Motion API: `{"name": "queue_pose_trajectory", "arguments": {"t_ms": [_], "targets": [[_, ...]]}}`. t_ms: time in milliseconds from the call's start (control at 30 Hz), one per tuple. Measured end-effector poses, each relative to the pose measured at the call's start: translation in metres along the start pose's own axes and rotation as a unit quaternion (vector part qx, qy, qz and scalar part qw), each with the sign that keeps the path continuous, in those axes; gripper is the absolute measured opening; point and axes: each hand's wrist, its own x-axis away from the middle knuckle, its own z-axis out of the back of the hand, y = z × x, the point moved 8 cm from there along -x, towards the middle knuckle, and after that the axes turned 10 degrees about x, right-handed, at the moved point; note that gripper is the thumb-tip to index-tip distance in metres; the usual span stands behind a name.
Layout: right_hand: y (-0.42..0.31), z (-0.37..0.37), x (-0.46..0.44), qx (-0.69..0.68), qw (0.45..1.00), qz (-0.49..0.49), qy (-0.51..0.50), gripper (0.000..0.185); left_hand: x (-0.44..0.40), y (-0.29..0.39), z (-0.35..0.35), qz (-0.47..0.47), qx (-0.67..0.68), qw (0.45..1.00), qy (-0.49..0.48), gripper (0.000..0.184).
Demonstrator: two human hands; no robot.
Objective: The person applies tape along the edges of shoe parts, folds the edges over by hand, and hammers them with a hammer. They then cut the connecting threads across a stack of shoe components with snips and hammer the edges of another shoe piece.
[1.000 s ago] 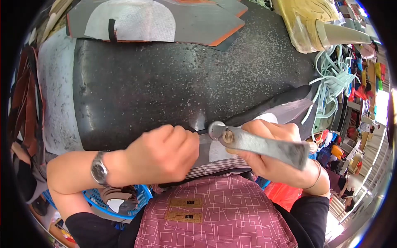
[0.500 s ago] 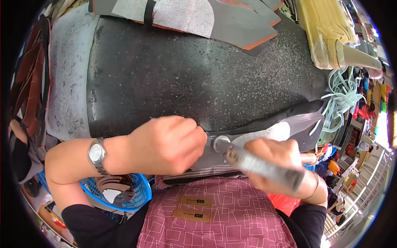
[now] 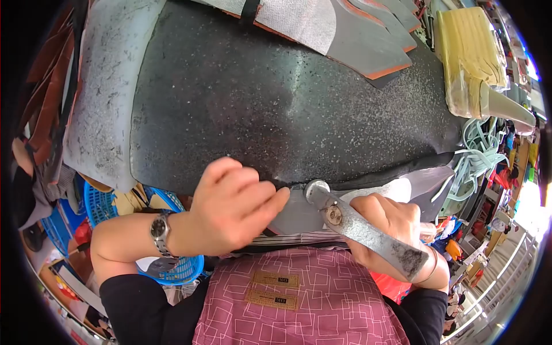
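Note:
My right hand [image 3: 388,230] is closed around the handle of a shoemaker's hammer [image 3: 374,236], a grey metal head with a round face and a long flat tail. That face rests at the near edge of the dark work surface, over a grey leather piece [image 3: 302,211] with a white backing patch. My left hand [image 3: 233,204] is closed, fingers curled, at the left end of the same piece, its index fingertip just left of the hammer face. The thumb is hidden.
A black, speckled work surface [image 3: 230,109] curves ahead of me. Stacked grey pieces with orange edges [image 3: 368,46] lie at its far side. Yellow sheets in plastic [image 3: 468,57] and pale green strips [image 3: 480,155] are at right; blue baskets [image 3: 100,204] stand below left.
The view has shifted slightly, so the surface appears farther right. The hammer is sharper now, its face just right of my left fingertip. Both hands keep their grip.

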Motion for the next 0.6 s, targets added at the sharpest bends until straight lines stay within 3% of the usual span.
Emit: {"name": "queue_pose_trajectory", "arguments": {"t_ms": [100, 167, 333, 400, 600], "targets": [[0.002, 0.009, -0.006, -0.053, 0.998, 0.012, -0.011, 0.026, 0.001, 0.018, -0.005, -0.031, -0.093, 0.995, 0.000, 0.031], [-0.005, 0.005, -0.005, 0.020, 0.999, 0.028, 0.015, 0.026, 0.003, 0.026, -0.011, -0.066, -0.169, 0.983, -0.024, 0.033], [-0.010, 0.008, -0.012, 0.019, 0.997, 0.067, 0.017, 0.030, -0.004, 0.031, -0.011, -0.091, -0.176, 0.979, -0.052, 0.029], [-0.021, 0.003, -0.013, 0.055, 0.988, 0.124, 0.066, 0.021, -0.004, 0.033, -0.015, -0.094, -0.189, 0.975, -0.073, 0.030], [-0.035, 0.005, -0.017, 0.135, 0.977, 0.138, 0.095, 0.019, 0.003, 0.037, -0.021, -0.115, -0.223, 0.965, -0.078, 0.031]]}}
